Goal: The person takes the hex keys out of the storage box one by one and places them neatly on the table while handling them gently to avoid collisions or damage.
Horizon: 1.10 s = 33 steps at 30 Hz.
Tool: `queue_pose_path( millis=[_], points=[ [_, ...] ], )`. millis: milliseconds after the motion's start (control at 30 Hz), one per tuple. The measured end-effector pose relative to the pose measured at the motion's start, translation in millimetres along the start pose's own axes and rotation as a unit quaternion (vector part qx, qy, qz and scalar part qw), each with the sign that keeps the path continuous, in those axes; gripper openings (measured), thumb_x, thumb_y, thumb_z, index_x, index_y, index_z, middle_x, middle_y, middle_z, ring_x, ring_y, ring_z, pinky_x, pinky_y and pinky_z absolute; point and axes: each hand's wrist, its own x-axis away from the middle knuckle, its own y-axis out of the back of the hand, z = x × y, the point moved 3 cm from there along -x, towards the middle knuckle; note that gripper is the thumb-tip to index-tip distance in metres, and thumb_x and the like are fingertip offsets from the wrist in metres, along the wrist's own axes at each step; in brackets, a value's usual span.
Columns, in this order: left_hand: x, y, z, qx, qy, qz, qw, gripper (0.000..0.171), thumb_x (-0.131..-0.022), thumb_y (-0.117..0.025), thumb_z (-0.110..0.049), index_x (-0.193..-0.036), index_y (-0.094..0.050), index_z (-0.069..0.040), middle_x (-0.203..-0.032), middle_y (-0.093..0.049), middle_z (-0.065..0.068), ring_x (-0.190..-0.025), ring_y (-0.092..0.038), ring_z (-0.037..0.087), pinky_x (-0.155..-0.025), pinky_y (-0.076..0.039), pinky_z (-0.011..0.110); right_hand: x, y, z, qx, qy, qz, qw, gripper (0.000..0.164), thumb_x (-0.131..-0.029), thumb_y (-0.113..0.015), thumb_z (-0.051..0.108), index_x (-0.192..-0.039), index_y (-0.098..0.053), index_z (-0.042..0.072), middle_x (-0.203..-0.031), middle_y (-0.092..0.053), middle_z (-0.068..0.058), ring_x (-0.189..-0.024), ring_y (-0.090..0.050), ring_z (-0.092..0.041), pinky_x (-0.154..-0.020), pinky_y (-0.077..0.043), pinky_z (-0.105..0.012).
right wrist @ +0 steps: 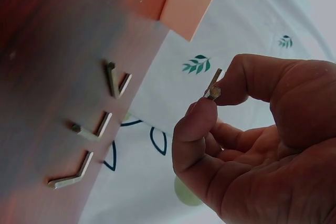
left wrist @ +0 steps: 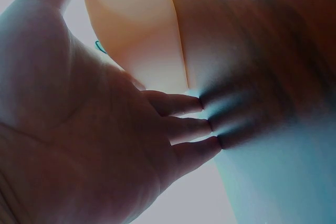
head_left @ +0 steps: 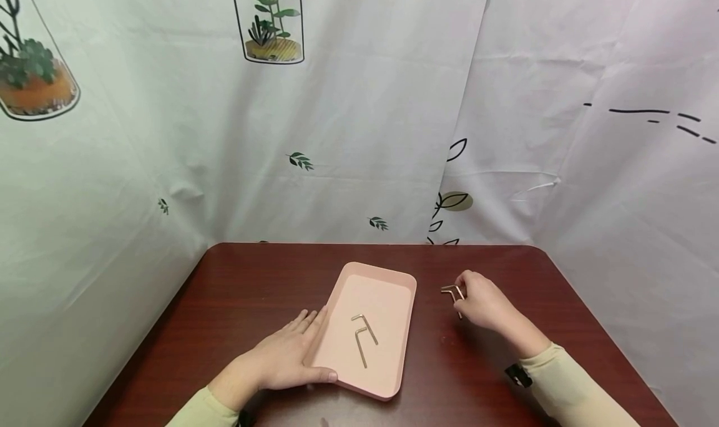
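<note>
My left hand (head_left: 286,355) lies against the pink tray (head_left: 384,377), fingers straight along its left side and thumb at its near edge. In the left wrist view, the fingertips of that hand (left wrist: 105,129) reach the tabletop beside the tray (left wrist: 134,35). Two L-shaped hex keys lie inside the tray, one (head_left: 367,330) partly across the other (head_left: 361,350). To the tray's right, my right hand (head_left: 483,302) pinches a hex key (right wrist: 214,92) between thumb and fingertip. Three more hex keys, including a middle one (right wrist: 94,129), rest on the table in the right wrist view.
A dark red-brown wooden table (head_left: 241,289) carries everything. White curtain-like cloth (head_left: 359,115) with printed plants hangs behind it and along both sides. The tray stands near the middle of the table, between the two hands.
</note>
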Motion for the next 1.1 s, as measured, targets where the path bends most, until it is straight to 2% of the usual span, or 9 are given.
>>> queue_pose_path(
  millis=[467,700,900,1100],
  points=[
    [0.0,-0.7,0.3,-0.001,-0.002,-0.004,1.0,0.127,-0.094,-0.065,-0.084,-0.175,-0.022,0.004,-0.18,-0.029,0.023,-0.162,-0.032,0.053,-0.129,-0.033,0.065,3,6,-19,0.004,-0.002,-0.005,1.0,0.027,-0.077,-0.074,0.002,-0.103,-0.065,0.0,-0.088,-0.058,-0.006,-0.08,-0.055,-0.023,-0.071,-0.048,-0.04],
    [0.5,-1.5,0.6,-0.001,0.001,-0.002,1.0,0.127,-0.094,-0.065,-0.084,-0.175,-0.022,0.003,-0.18,-0.029,0.022,-0.162,-0.031,0.053,-0.129,-0.033,0.064,2,6,-31,0.002,-0.011,-0.003,1.0,0.03,-0.077,-0.075,0.003,-0.105,-0.066,-0.001,-0.09,-0.061,-0.009,-0.079,-0.057,-0.023,-0.072,-0.05,-0.04],
    [0.1,-3.4,1.2,0.002,0.004,-0.001,1.0,0.127,-0.094,-0.064,-0.086,-0.176,-0.022,0.002,-0.18,-0.029,0.02,-0.163,-0.031,0.052,-0.13,-0.033,0.063,1,5,-43,0.01,-0.017,-0.005,1.0,0.031,-0.077,-0.079,0.005,-0.104,-0.067,-0.002,-0.086,-0.06,-0.006,-0.078,-0.058,-0.024,-0.072,-0.051,-0.042],
    [-0.1,-3.4,1.1,0.001,0.005,-0.002,1.0,0.127,-0.094,-0.065,-0.085,-0.176,-0.023,0.002,-0.181,-0.029,0.02,-0.163,-0.031,0.052,-0.13,-0.033,0.063,-1,7,-54,0.017,-0.026,-0.002,1.0,0.031,-0.077,-0.077,0.004,-0.105,-0.066,-0.004,-0.085,-0.059,-0.006,-0.078,-0.058,-0.025,-0.072,-0.05,-0.043]
  ],
)
